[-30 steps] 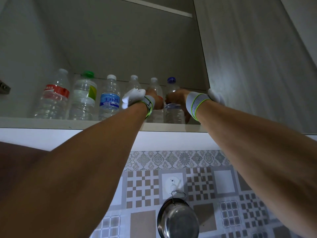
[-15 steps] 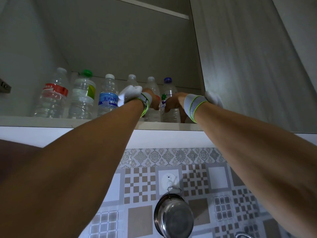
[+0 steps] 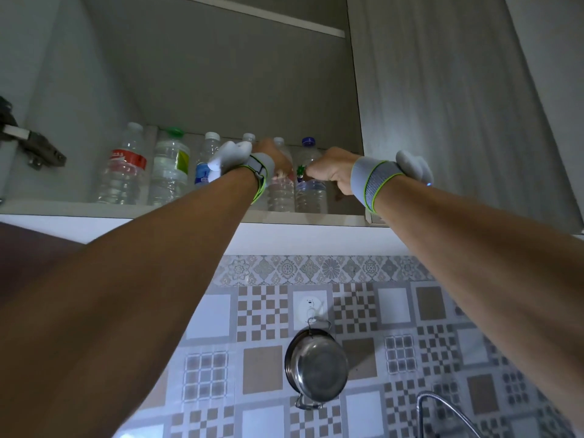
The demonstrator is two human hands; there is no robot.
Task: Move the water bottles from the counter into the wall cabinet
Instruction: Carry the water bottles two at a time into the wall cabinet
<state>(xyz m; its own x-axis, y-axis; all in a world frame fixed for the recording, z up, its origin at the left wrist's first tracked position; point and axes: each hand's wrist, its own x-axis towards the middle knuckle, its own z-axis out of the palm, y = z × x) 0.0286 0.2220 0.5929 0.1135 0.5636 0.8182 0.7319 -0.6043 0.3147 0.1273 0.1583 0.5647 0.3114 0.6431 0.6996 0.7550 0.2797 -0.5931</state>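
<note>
Several clear water bottles stand in a row on the wall cabinet shelf [image 3: 63,206]. From the left: a red-labelled bottle [image 3: 124,167], a green-capped bottle [image 3: 169,167], a blue-labelled bottle [image 3: 204,153] half hidden by my left wrist, then a white-capped bottle [image 3: 249,137] of which only the cap shows. My left hand [image 3: 275,158] grips the following white-capped bottle [image 3: 280,189] around its upper body. My right hand [image 3: 328,170] holds the blue-capped bottle [image 3: 310,192] at its label, fingers curled against its right side. Both bottles stand upright on the shelf.
The open cabinet door [image 3: 442,121] hangs close to the right of my right wrist. A metal hinge [image 3: 34,147] sticks out at the left wall. Below the cabinet, a steel pan [image 3: 316,365] hangs on the patterned tile wall, and a faucet [image 3: 442,409] curves at the bottom right.
My right hand has slid to the right side of the blue-capped bottle, uncovering its label. My left hand stays on the white-capped bottle. The view has dipped slightly.
</note>
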